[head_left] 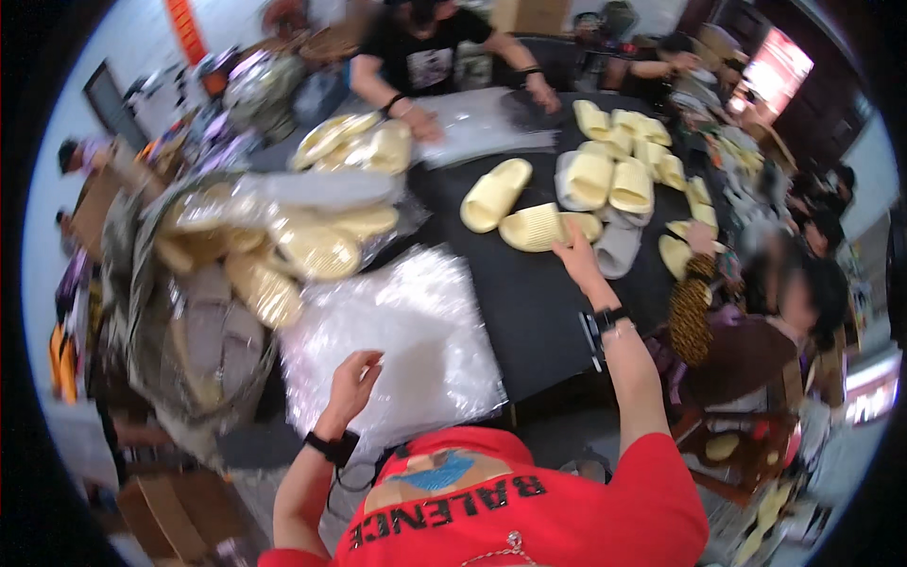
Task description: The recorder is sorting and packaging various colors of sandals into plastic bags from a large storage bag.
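My right hand (578,257) reaches across the black table to a pale yellow slide slipper (531,230), its fingers and thumb closed around the heel end. Just beyond lies another yellow slipper (497,195), apart from the hand. My left hand (351,386) hovers over a stack of clear plastic bags (406,321), fingers loosely bent and holding nothing. To the right of the gripped slipper are a grey slipper (619,248) and a pair of yellow slippers (609,181).
A large sack (142,312) at the left holds bagged slippers (321,248). Across the black table (534,326), a person (439,57) rests hands near more plastic bags (487,123). At the right, another person's hand (701,238) touches a yellow slipper. A cardboard box (184,515) stands low left.
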Demonstrator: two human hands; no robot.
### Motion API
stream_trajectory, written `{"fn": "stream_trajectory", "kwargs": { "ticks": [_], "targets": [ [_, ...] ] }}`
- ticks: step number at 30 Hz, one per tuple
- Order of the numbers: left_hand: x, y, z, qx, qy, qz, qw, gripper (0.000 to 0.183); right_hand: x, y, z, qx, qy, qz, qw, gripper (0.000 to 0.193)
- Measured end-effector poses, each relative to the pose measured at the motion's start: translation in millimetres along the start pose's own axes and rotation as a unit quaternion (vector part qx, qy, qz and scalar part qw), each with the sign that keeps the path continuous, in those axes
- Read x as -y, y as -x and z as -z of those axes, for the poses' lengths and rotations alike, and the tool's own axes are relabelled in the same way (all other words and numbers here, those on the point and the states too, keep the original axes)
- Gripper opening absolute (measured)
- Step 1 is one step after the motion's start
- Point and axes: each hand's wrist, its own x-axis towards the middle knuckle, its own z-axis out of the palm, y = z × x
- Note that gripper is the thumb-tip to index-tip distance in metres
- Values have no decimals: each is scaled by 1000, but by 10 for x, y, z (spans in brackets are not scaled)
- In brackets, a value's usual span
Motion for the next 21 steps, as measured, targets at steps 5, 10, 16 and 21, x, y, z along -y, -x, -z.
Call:
{"fn": "stream_trajectory", "kwargs": {
  "ticks": [5,10,16,21],
  "targets": [
    [366,144,206,-104,-137,-37,984,26,-235,917,-889,202,-16,-87,975,50],
    [1039,849,646,-252,-153,256,921,39,-133,1299,-1334,185,55,-26,981,61],
    [1384,1052,487,-297,27,342,891,62,-240,1240,-1503,214,97,-151,960,68],
    [1468,917,139,-195,38,302,933,72,-185,1204,-1721,204,62,-103,972,65]
  ]
}}
